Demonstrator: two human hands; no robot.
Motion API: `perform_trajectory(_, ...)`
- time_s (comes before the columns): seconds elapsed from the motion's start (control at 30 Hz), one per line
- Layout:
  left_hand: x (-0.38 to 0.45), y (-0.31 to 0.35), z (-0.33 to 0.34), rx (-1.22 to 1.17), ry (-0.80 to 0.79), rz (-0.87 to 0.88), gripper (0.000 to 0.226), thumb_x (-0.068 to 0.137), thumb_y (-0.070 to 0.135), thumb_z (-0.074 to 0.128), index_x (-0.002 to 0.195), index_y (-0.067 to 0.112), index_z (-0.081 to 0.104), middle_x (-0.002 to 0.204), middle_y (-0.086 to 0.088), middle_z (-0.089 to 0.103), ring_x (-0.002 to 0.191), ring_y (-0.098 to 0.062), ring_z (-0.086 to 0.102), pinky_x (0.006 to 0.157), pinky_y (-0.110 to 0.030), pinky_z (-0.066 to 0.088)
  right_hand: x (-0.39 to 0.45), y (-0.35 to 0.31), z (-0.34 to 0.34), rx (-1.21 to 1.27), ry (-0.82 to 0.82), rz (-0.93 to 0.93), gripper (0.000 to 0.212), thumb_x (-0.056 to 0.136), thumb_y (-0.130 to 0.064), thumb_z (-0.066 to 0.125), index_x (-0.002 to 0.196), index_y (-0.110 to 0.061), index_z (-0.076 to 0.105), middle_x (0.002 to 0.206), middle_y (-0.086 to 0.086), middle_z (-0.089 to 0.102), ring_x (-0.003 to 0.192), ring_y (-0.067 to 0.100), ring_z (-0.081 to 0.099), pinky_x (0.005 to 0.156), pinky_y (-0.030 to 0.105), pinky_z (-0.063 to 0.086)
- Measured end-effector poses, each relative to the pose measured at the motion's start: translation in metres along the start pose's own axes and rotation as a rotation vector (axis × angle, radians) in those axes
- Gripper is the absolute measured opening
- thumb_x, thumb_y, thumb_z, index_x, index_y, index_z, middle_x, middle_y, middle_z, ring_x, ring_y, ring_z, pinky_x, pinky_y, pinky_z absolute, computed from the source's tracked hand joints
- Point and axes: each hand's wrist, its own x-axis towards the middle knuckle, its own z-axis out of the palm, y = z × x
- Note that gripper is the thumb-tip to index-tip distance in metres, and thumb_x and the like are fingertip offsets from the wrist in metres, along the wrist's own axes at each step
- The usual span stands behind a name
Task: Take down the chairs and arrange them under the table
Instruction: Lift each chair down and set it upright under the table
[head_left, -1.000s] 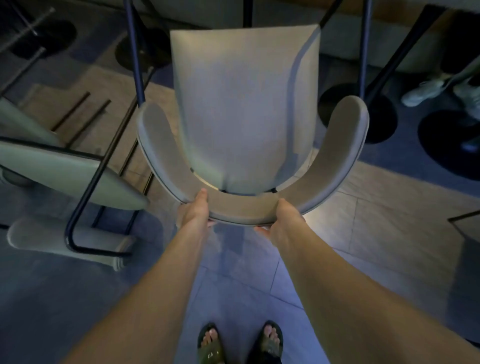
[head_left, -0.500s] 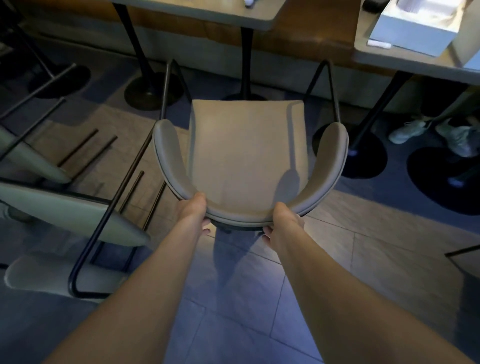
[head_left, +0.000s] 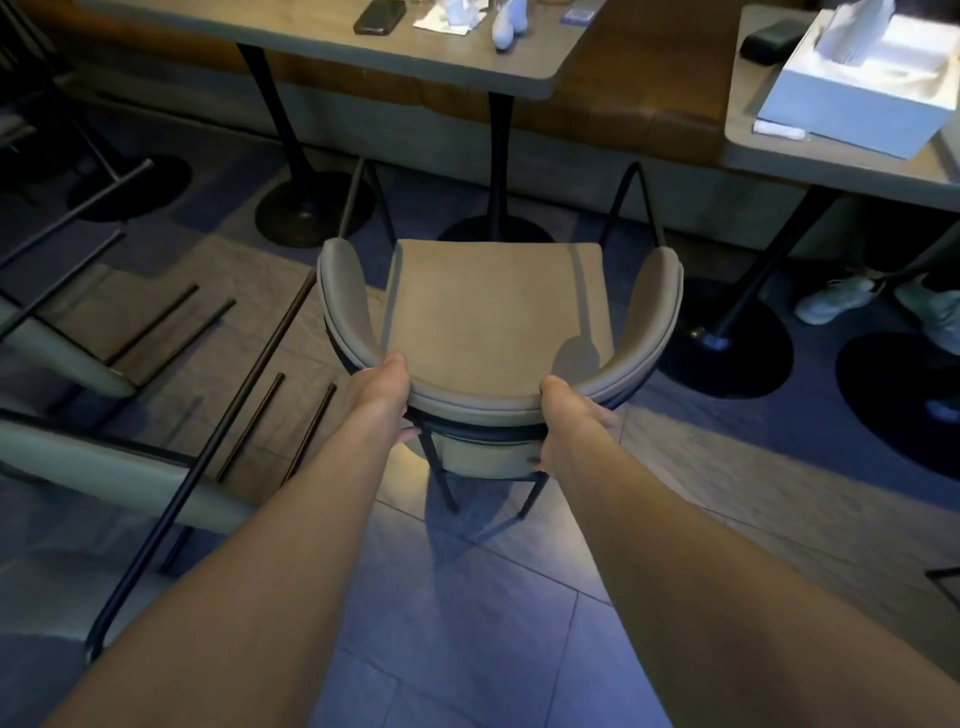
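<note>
Gripping chair (head_left: 498, 306) backrest, both hands | tissue box (head_left: 857, 88) holds tissues (head_left: 852, 36)

Phone (head_left: 379, 16), tissue box (head_left: 857, 78), case (head_left: 771, 40), sneakers (head_left: 836, 299).
</note>
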Motion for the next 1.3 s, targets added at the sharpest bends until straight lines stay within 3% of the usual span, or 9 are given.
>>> perform_trajectory(0.2,0.021,0.026,0.017,0.019,0.017,0.012,0.049,0.095,0.04,0.047,0.136,0.013,0.048,0.127,-0.009,0.058,0.104,-0.021,0.054,0.067,-0.039,0.054,0.016,-0.025,0.016,-0.013,0.028,-0.005,0.068,0.082,-0.037,0.062,0.13,-0.015,0.02,0.088,0.007,0.04,0.091,0.032,0.052,0.096,0.049,0.05)
perform_trajectory(0.47,0.032,0.044,0.024,0.076,0.039,-0.069,0.055,0.092,0.049,0.047,0.136,0.015,0.048,0.132,-0.008,0.056,0.117,-0.027,0.055,0.057,-0.036,0.053,0.015,-0.044,0.028,0.007,0.118,0.034,0.069,0.083,-0.032,0.065,0.134,-0.012,0.023,0.13,0.018,0.046,0.092,0.03,0.045,0.098,0.046,0.049)
perform_trajectory(0.63,0.036,0.047,0.021,0.091,0.016,-0.086,0.057,0.093,0.056,0.046,0.128,0.012,0.054,0.103,-0.007,0.06,0.096,-0.022,0.058,0.075,-0.04,0.055,0.006,-0.045,0.028,0.01,0.123,0.059,0.069,0.08,-0.035,0.065,0.131,-0.012,0.025,0.136,0.018,0.038,0.097,0.033,0.044,0.099,0.049,0.047)
perform_trajectory(0.73,0.034,0.042,0.021,0.08,0.004,-0.066,0.065,0.087,0.062,0.048,0.127,0.011,0.056,0.108,-0.005,0.063,0.082,-0.018,0.06,0.072,-0.035,0.049,0.005,-0.045,0.016,-0.117,0.162,-0.03,0.085,0.083,-0.045,0.067,0.145,-0.011,0.019,0.147,0.015,0.027,0.124,0.038,0.041,0.105,0.047,0.04)
perform_trajectory(0.8,0.034,0.039,0.019,0.032,-0.003,-0.076,0.076,0.08,0.064,0.053,0.133,0.01,0.049,0.124,-0.006,0.061,0.094,-0.025,0.062,0.079,-0.035,0.048,0.01,-0.048,0.003,-0.163,0.204,-0.132,0.098,0.085,-0.049,0.068,0.154,-0.012,0.01,0.154,0.015,0.023,0.134,0.038,0.038,0.106,0.048,0.038)
perform_trajectory(0.9,0.031,0.035,0.019,-0.005,0.047,-0.092,0.082,0.077,0.059,0.063,0.139,0.013,0.038,0.131,-0.002,0.048,0.12,-0.033,0.051,0.095,-0.043,0.045,0.018,-0.068,-0.013,-0.027,0.211,-0.108,0.107,0.08,-0.05,0.072,0.156,-0.022,0.003,0.157,0.014,0.025,0.134,0.042,0.039,0.1,0.062,0.043)
perform_trajectory(0.97,0.034,0.034,0.024,-0.17,-0.051,-0.191,0.096,0.068,0.061,0.068,0.148,0.028,0.026,0.143,0.0,0.041,0.125,-0.034,0.045,0.09,-0.057,0.046,0.02,-0.082,-0.016,-0.005,0.154,-0.056,0.099,0.082,-0.043,0.074,0.154,-0.026,0.008,0.15,0.015,0.033,0.132,0.044,0.041,0.092,0.07,0.045)
perform_trajectory(1.07,0.049,0.035,0.033,-0.314,-0.113,-0.231,0.086,0.085,0.041,0.065,0.154,0.035,0.014,0.149,0.001,0.039,0.131,-0.034,0.043,0.094,-0.069,0.041,0.021,-0.088,-0.008,-0.019,0.056,-0.005,0.067,0.089,-0.021,0.066,0.143,-0.022,0.027,0.136,0.013,0.046,0.12,0.044,0.051,0.085,0.072,0.047)
perform_trajectory(1.3,0.06,0.045,0.034,-0.295,-0.039,-0.206,0.077,0.092,0.025,0.056,0.155,0.032,0.013,0.143,-0.006,0.046,0.126,-0.035,0.048,0.1,-0.063,0.041,0.024,-0.081,0.005,-0.047,0.043,0.006,0.036,0.094,-0.01,0.054,0.125,-0.018,0.037,0.132,0.018,0.051,0.115,0.043,0.056,0.082,0.072,0.049)
